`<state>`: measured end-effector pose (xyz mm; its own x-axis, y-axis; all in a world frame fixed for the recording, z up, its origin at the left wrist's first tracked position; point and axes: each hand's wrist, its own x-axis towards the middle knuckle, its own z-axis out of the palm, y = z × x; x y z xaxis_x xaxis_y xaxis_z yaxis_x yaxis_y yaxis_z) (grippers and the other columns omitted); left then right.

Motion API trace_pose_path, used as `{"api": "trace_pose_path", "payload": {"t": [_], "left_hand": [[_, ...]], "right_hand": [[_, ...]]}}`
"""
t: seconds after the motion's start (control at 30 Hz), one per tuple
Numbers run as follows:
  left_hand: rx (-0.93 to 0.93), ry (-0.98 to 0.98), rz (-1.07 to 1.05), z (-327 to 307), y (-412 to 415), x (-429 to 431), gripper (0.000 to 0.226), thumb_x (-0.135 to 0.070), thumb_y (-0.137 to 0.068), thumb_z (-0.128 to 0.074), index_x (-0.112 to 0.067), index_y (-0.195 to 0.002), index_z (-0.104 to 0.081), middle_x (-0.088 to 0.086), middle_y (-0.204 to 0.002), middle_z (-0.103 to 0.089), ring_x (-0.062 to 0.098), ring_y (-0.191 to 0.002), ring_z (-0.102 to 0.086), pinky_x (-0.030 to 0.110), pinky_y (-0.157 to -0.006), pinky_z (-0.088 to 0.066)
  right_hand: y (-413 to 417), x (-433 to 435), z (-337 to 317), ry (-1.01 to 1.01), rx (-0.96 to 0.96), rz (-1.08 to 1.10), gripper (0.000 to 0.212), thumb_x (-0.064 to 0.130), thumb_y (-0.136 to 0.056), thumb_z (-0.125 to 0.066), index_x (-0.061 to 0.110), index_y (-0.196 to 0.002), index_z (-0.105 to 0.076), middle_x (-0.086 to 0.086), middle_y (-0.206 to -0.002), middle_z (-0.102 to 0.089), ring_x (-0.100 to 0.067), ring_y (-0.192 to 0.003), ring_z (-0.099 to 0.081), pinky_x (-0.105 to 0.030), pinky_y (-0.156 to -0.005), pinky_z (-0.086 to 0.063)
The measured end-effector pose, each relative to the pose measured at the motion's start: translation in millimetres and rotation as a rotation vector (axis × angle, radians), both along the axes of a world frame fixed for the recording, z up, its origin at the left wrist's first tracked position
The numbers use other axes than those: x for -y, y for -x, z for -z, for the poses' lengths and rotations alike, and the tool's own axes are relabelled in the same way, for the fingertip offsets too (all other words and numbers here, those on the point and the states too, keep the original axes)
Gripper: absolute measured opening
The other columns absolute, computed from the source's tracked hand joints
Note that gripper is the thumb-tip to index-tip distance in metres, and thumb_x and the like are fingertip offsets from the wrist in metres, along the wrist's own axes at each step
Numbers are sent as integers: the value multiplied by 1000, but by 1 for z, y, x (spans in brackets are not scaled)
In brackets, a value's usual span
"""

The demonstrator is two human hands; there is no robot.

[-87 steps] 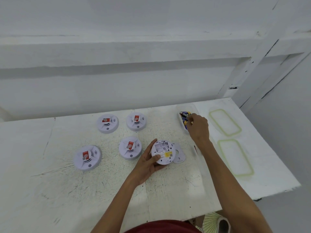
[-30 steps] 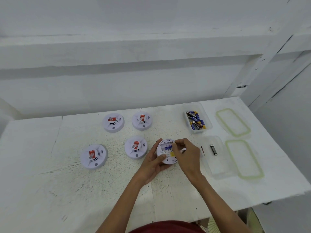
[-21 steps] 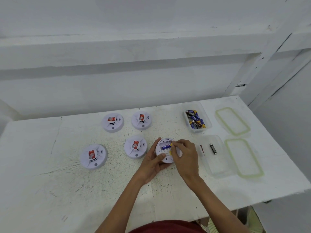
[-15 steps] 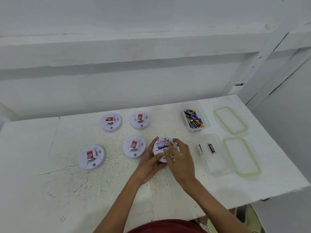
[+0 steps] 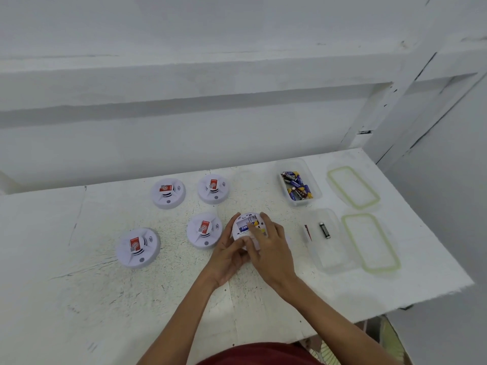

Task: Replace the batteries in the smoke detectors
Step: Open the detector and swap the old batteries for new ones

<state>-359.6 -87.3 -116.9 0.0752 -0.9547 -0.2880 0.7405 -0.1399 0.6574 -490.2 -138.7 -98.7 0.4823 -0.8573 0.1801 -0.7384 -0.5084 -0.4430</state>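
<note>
An upturned white smoke detector (image 5: pixel 245 224) lies at the table's middle with its battery bay showing and a blue battery (image 5: pixel 245 227) inside. My left hand (image 5: pixel 229 255) grips its near left rim. My right hand (image 5: pixel 271 242) rests over its right side, fingertips pressing on the blue battery. Several other white smoke detectors sit face up with red stickers: one close by on the left (image 5: pixel 204 230), one at near left (image 5: pixel 138 247) and two at the back (image 5: pixel 167 193) (image 5: pixel 214 189).
A clear tub of fresh batteries (image 5: pixel 299 185) stands at back right. Nearer, a second clear tub (image 5: pixel 329 254) holds one dark battery (image 5: pixel 324 229) and a red-tipped item. Two green-rimmed lids (image 5: pixel 353 187) (image 5: pixel 370 242) lie by the table's right edge.
My right hand went from the battery tub to the upturned detector with a battery and now presses it into the bay. The left hand kept its hold.
</note>
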Motion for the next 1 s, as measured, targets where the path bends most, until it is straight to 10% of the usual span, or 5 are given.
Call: {"api": "trace_pose_path", "payload": {"t": [0.4,0.8,1.0], "left_hand": [[55,-62,7,7,2,3,64,7,-100,-51,-26,-154,-42,9,-150,-58,38,-133,-59,58,-102,-52],[32,-63,7,6,2,6,64,4,-99,-54,-28,-153,-43,7,-149,-58,37,-133,-59,56,-102,-54],[16,-65,1,8,2,5,64,5,-99,-54,-28,-153,-43,9,-149,-58,38,-132,-59,57,-102,-52]], "right_hand": [[21,92,-49,-133,399,232,17,12,-95,-60,14,-110,-67,6,-97,-68,-12,-87,-63,-23,-77,-50],[31,191,-46,-346,-201,210,37,1,-86,-54,17,-115,-70,-12,-94,-55,-18,-58,-47,-24,-47,-32],[24,203,-43,-321,-491,44,40,15,-92,-55,18,-132,-61,-15,-115,-63,-29,-91,-59,-28,-65,-42]]}}
